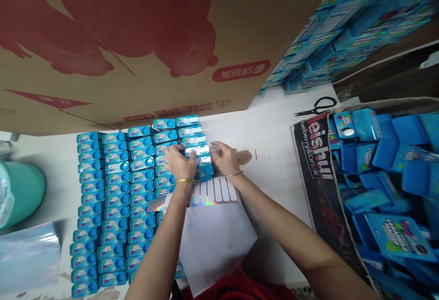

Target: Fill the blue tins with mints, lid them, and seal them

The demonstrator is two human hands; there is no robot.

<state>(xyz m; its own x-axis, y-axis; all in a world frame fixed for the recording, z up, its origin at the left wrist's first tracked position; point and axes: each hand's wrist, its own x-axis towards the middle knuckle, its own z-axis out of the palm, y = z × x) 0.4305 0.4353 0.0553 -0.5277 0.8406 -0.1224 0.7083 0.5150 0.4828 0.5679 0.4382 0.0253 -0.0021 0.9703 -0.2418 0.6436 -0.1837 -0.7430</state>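
Observation:
Rows of small blue plastic boxes [115, 199] with printed, shiny tops cover the left of the white table. My left hand [181, 162], a gold bangle at its wrist, rests on boxes in the upper right of this group. Its thumb and fingers are apart, with the thumb at the left end of a box with a shiny strip [198, 150] across its top. At that box's right end is my right hand [224, 157], its thumb and fingertips drawn together; anything between them is too small to make out. A sticker sheet [219, 190] with white, rounded strips lies below both hands, over a white paper sheet [214, 240].
A large cardboard box [240, 25] stands along the back. Black scissors [317, 107] lie at the right, near an open carton [310, 176] full of blue boxes. More blue packages [329, 34] are stacked behind. A teal bucket [25, 192] and a silvery sheet [29, 259] are at left.

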